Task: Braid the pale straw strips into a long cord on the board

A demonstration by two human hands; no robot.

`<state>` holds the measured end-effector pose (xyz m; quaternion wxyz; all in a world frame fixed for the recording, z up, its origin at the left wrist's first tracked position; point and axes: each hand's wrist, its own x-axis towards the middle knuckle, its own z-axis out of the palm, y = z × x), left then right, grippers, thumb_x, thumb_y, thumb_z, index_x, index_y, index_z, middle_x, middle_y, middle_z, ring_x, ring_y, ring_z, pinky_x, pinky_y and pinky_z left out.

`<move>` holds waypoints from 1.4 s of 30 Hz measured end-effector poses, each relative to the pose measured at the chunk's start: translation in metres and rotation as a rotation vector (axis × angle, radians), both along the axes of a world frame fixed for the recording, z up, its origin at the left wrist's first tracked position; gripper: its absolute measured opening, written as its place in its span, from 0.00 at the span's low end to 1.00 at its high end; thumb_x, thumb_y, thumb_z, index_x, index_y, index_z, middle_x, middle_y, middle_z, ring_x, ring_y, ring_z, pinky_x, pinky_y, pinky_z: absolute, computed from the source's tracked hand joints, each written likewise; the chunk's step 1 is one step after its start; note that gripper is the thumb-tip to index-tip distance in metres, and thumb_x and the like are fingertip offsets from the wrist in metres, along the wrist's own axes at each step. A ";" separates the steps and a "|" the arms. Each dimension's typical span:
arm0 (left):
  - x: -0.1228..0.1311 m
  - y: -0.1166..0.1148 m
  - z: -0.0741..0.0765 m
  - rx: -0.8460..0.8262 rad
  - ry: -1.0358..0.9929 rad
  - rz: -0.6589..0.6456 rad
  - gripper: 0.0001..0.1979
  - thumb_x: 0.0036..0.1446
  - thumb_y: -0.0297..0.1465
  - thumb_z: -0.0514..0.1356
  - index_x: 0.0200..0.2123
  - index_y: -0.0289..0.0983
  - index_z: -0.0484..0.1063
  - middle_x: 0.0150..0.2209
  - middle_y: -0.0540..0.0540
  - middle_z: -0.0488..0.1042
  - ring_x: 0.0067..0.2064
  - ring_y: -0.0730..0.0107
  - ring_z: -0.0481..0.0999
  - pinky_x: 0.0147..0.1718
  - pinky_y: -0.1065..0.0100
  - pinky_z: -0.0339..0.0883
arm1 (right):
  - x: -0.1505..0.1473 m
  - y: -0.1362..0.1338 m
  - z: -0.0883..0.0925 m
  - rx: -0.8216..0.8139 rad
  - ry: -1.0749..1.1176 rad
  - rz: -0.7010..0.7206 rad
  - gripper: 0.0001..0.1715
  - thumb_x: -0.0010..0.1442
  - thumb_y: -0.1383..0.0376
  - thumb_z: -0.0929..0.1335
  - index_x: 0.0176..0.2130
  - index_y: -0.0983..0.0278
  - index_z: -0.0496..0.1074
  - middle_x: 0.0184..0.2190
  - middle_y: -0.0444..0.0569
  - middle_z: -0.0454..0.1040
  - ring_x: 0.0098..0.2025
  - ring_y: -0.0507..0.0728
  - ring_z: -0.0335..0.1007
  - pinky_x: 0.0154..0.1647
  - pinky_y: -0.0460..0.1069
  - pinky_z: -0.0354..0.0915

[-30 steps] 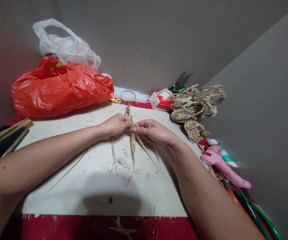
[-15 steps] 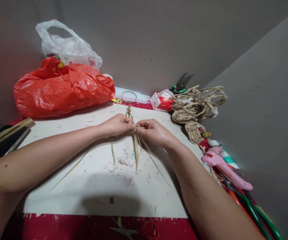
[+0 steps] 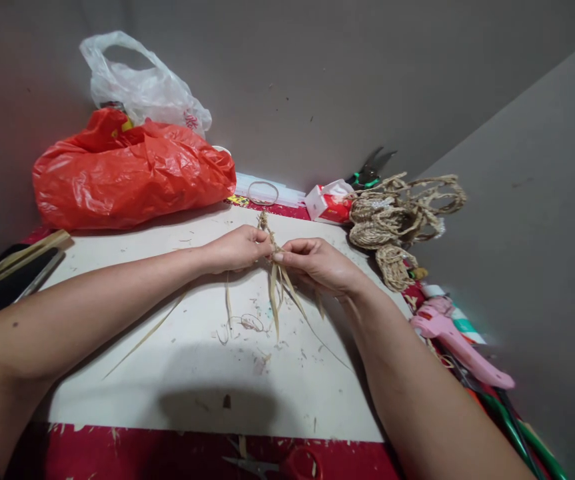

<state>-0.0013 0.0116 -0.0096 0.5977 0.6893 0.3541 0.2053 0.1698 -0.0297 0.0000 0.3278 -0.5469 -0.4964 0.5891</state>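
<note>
A small piece of braided dried grass [image 3: 264, 221] stands between my hands over the white board [image 3: 132, 393]. My left hand [image 3: 240, 248] pinches it from the left, fingers closed around its lower part. From the right, my right hand [image 3: 312, 261] presses thumb and fingers together at the same spot, on the grass strands. Several loose strands [image 3: 274, 307] hang down below the fingertips and fan out over the board. Exactly which strand each hand grips is partly hidden by the fingers.
At the back left sits a red plastic bag [image 3: 132, 177] with a white plastic bag [image 3: 152, 90] behind it. Coiled straw rope [image 3: 382, 217] lies back right near a tissue pack [image 3: 331, 202] and pruning shears [image 3: 374, 167]. A pink glue gun [image 3: 462, 343] is at right, scissors [image 3: 254, 465] in front.
My right hand has shifted slightly at the braid, and the hanging strands have spread differently below it. The whole view has moved a little.
</note>
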 end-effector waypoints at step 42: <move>0.002 -0.001 -0.001 0.134 -0.001 0.000 0.09 0.53 0.31 0.55 0.23 0.34 0.65 0.16 0.55 0.54 0.19 0.81 0.50 0.21 0.72 0.44 | 0.001 0.002 0.003 -0.033 0.034 -0.042 0.20 0.39 0.60 0.76 0.24 0.65 0.63 0.12 0.33 0.52 0.13 0.42 0.39 0.13 0.41 0.34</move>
